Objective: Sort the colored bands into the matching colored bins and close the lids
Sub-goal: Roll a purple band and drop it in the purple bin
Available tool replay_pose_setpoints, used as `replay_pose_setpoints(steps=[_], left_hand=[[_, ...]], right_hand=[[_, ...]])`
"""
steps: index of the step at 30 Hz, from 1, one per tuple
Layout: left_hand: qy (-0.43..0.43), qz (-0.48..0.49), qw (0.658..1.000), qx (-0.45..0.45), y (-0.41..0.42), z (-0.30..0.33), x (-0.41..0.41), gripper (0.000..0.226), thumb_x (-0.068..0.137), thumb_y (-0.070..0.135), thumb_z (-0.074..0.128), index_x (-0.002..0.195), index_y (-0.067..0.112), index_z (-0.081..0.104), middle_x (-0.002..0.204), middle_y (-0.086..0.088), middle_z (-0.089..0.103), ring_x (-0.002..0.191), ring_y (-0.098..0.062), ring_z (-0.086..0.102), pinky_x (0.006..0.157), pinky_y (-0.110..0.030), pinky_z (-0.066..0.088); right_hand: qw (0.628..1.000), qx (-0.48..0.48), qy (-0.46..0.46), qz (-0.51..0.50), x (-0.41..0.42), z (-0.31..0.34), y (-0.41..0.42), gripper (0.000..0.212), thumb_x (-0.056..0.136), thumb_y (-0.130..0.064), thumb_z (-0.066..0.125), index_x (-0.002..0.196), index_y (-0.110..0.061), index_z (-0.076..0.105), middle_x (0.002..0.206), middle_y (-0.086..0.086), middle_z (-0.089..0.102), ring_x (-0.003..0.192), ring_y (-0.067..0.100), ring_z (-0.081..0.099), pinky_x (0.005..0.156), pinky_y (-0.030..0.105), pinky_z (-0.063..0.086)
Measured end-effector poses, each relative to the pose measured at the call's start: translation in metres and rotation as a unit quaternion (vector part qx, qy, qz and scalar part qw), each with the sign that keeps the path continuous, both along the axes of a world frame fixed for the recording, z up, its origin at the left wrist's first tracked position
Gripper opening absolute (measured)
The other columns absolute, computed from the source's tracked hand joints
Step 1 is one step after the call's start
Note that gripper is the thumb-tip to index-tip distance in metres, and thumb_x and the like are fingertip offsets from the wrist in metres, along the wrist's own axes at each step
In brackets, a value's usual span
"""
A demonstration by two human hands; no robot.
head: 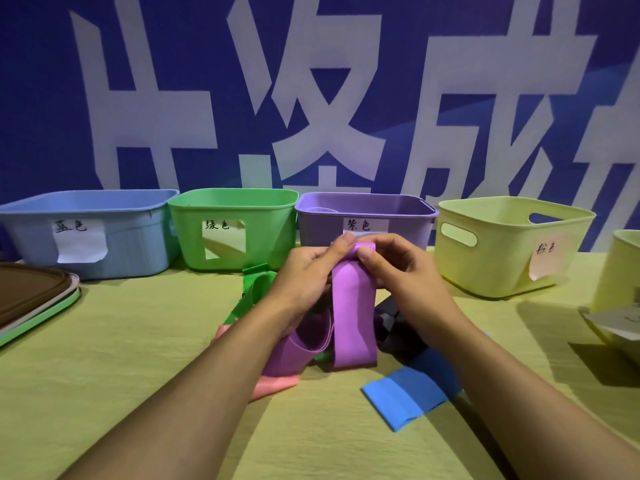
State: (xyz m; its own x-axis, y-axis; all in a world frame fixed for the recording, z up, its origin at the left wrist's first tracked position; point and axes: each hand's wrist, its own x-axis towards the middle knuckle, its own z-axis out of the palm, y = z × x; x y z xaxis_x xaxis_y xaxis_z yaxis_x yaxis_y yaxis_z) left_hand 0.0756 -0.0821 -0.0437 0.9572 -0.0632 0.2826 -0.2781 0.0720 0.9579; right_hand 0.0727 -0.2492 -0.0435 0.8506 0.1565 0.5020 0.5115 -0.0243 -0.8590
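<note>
Below the hands lay a blue band and a pink band. The left hand and right hand pinched a purple band together; just beyond stood the purple bin, lid off.

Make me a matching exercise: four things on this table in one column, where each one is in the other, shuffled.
Things:
1. purple band
2. blue band
3. stacked lids
4. purple bin

Places:
A. flat on the table, near right
B. far left edge of the table
C. pinched by both hands, left hand and right hand
D. between the green bin and yellow bin

Pairs: 1-C, 2-A, 3-B, 4-D
</note>
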Motion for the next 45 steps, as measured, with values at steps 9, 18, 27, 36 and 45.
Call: replay_pose_setpoints(steps=[9, 18, 27, 36, 45], left_hand=[[-0.008, -0.037, 0.999, -0.007, -0.002, 0.004, -0.008, 0.056, 0.082, 0.055, 0.078, 0.111, 0.006, 0.078, 0.113, -0.030, 0.072, 0.112, -0.051, 0.066, 0.104, -0.061, 0.048], [-0.035, -0.039, 0.998, 0.022, -0.003, 0.002, -0.006, 0.038, 0.086, 0.045, 0.079, 0.104, 0.012, 0.080, 0.108, -0.021, 0.076, 0.090, -0.025, 0.068, 0.082, -0.039, 0.056], [-0.040, -0.040, 0.998, 0.004, -0.003, 0.005, -0.010, 0.033, 0.078, 0.034, 0.073, 0.102, 0.011, 0.077, 0.102, -0.013, 0.077, 0.094, -0.025, 0.070, 0.092, -0.045, 0.055], [-0.044, -0.016, 0.999, 0.009, -0.002, 0.003, -0.007, 0.033, 0.079, 0.027, 0.077, 0.105, 0.008, 0.076, 0.102, -0.015, 0.077, 0.095, -0.026, 0.071, 0.098, -0.052, 0.054], [-0.053, -0.032, 0.998, -0.027, 0.000, 0.005, -0.008, 0.023, 0.083, 0.010, 0.076, 0.105, 0.009, 0.071, 0.097, -0.012, 0.076, 0.092, -0.022, 0.072, 0.089, -0.033, 0.060]], right_hand=[[0.991, -0.015, 0.125, -0.035, -0.011, 0.010, 0.000, 0.086, 0.084, -0.077, 0.049, 0.088, 0.006, 0.069, 0.086, 0.022, 0.072, 0.073, 0.031, 0.064, 0.063, 0.036, 0.053], [0.992, 0.007, 0.114, -0.046, -0.020, 0.016, 0.004, 0.052, 0.081, -0.069, 0.060, 0.076, -0.022, 0.082, 0.076, 0.008, 0.077, 0.069, 0.016, 0.069, 0.067, 0.033, 0.052], [0.995, 0.001, 0.076, -0.067, -0.015, 0.012, 0.004, 0.041, 0.092, -0.051, 0.064, 0.078, -0.015, 0.075, 0.064, -0.002, 0.068, 0.057, 0.006, 0.056, 0.051, 0.022, 0.044], [0.998, 0.004, 0.026, -0.058, -0.007, 0.008, 0.001, 0.021, 0.095, -0.035, 0.069, 0.085, -0.018, 0.076, 0.067, -0.009, 0.072, 0.059, -0.001, 0.059, 0.050, 0.017, 0.045], [0.999, 0.031, 0.010, 0.009, -0.002, 0.005, -0.001, 0.024, 0.091, -0.032, 0.069, 0.105, -0.013, 0.075, 0.092, 0.000, 0.078, 0.084, 0.009, 0.069, 0.072, 0.024, 0.054]])
